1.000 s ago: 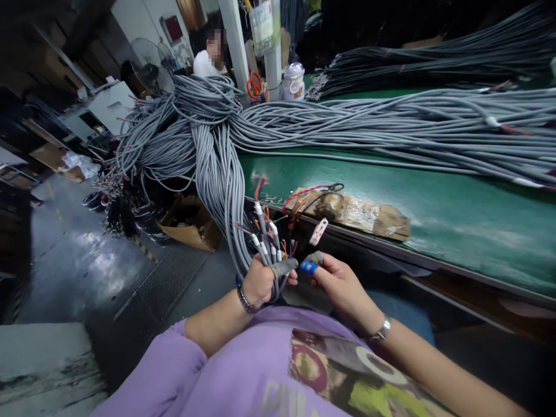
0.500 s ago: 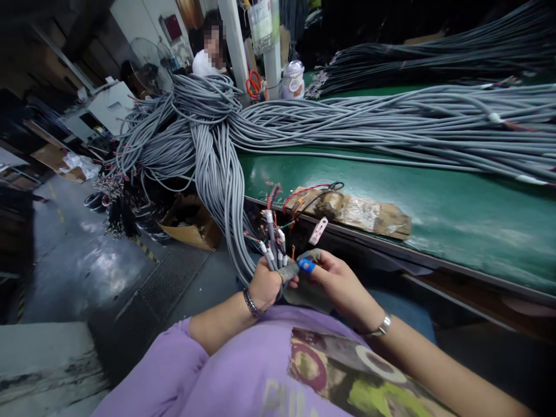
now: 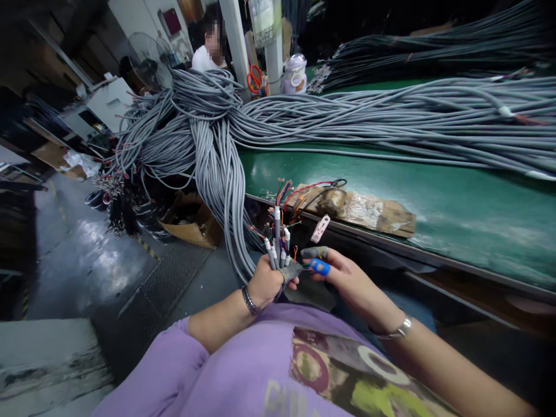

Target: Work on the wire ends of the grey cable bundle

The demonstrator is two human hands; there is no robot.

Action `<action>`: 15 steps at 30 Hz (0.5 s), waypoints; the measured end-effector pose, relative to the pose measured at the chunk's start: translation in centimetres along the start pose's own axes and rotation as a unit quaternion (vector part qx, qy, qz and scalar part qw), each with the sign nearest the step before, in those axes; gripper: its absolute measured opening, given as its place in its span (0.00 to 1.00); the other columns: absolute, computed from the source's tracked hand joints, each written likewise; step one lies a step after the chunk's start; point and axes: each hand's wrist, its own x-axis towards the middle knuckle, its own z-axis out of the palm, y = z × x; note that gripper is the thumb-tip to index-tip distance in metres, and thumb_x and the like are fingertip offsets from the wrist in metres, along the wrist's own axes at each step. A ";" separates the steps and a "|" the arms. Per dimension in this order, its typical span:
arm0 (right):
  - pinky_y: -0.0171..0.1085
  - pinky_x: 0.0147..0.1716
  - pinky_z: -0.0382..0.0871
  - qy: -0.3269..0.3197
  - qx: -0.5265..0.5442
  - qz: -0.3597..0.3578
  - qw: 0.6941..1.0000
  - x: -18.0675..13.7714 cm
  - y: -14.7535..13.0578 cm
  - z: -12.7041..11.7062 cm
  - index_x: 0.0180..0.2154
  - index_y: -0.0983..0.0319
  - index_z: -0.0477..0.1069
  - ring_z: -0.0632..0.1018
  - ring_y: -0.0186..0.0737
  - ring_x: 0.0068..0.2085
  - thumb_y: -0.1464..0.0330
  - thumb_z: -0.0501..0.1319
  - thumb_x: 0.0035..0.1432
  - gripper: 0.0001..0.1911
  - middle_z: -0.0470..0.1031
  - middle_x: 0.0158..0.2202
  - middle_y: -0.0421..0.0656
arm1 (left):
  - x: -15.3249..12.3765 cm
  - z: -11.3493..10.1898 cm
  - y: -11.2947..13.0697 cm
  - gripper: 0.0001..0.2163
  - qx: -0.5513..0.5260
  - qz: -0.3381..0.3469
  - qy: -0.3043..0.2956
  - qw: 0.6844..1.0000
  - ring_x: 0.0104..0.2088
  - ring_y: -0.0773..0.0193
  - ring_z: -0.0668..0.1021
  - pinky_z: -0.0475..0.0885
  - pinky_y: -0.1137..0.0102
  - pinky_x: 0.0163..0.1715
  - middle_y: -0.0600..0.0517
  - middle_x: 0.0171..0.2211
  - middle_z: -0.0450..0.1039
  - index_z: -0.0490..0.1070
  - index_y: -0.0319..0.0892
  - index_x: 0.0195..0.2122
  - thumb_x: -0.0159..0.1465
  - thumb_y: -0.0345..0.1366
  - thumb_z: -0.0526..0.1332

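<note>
From the head view, the left hand has a closed grip around a bunch of grey cables, near, in front of the purple shirt. Their white-banded ends stand up above the fist, coloured wires splaying from the tips. The right hand is just to the right, its grip narrow: the blue-covered thumb sits close under a grey-covered finger. Fine wires show between the two hands, but I cannot tell whether the right fingertips pinch them.

Half a second ago the right fingertips were up against the left thumb; now a small gap has opened, the right hand having shifted right. The tallest cable end has also swung right and stands more upright. My reading is that the fine work on the wires goes on at that gap, with the left hand serving as the holder.

Beyond, a cardboard strip lies along the near edge of the green surface, a pale tag hangs just below that edge, and a long grey bundle runs across the far side.
</note>
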 end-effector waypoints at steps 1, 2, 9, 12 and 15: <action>0.39 0.33 0.73 -0.009 -0.025 -0.010 1.000 0.1 -0.2 0.4 0.35 0.59 0.74 0.78 0.43 0.33 0.54 0.72 0.43 0.20 0.79 0.32 0.44 | 0.0 0.0 0.0 0.19 0.007 0.000 -0.002 1.000 0.18 0.70 0.70 0.68 0.74 0.18 0.54 0.17 0.69 0.70 0.37 0.24 0.43 0.47 0.73; 0.39 0.31 0.73 -0.013 -0.046 -0.017 0.999 0.3 -0.2 0.7 0.33 0.58 0.73 0.77 0.42 0.31 0.54 0.72 0.42 0.20 0.78 0.29 0.43 | 0.0 0.1 -0.1 0.19 0.013 0.001 -0.004 1.000 0.18 0.70 0.70 0.68 0.74 0.18 0.54 0.17 0.69 0.70 0.38 0.23 0.43 0.47 0.73; 0.37 0.26 0.70 0.025 -0.062 -0.037 0.997 0.5 0.3 1.6 0.26 0.58 0.70 0.73 0.38 0.24 0.54 0.69 0.45 0.16 0.74 0.22 0.39 | 0.2 0.1 -0.8 0.19 0.027 0.011 -0.004 1.000 0.19 0.69 0.71 0.70 0.73 0.20 0.54 0.18 0.69 0.69 0.38 0.23 0.44 0.47 0.73; 0.36 0.24 0.67 0.044 0.013 -0.010 0.999 0.2 0.6 2.0 0.25 0.58 0.69 0.70 0.35 0.22 0.57 0.68 0.46 0.14 0.72 0.20 0.38 | 0.2 0.0 -0.9 0.18 0.020 0.028 0.005 0.999 0.20 0.69 0.72 0.71 0.73 0.21 0.53 0.19 0.70 0.70 0.38 0.24 0.47 0.48 0.72; 0.35 0.23 0.65 0.059 0.095 0.025 0.993 0.4 0.8 2.2 0.25 0.58 0.67 0.69 0.34 0.22 0.59 0.68 0.46 0.13 0.71 0.20 0.37 | 0.1 0.0 -0.7 0.18 0.021 0.024 -0.003 0.999 0.19 0.69 0.72 0.70 0.73 0.21 0.53 0.19 0.70 0.72 0.37 0.26 0.48 0.48 0.71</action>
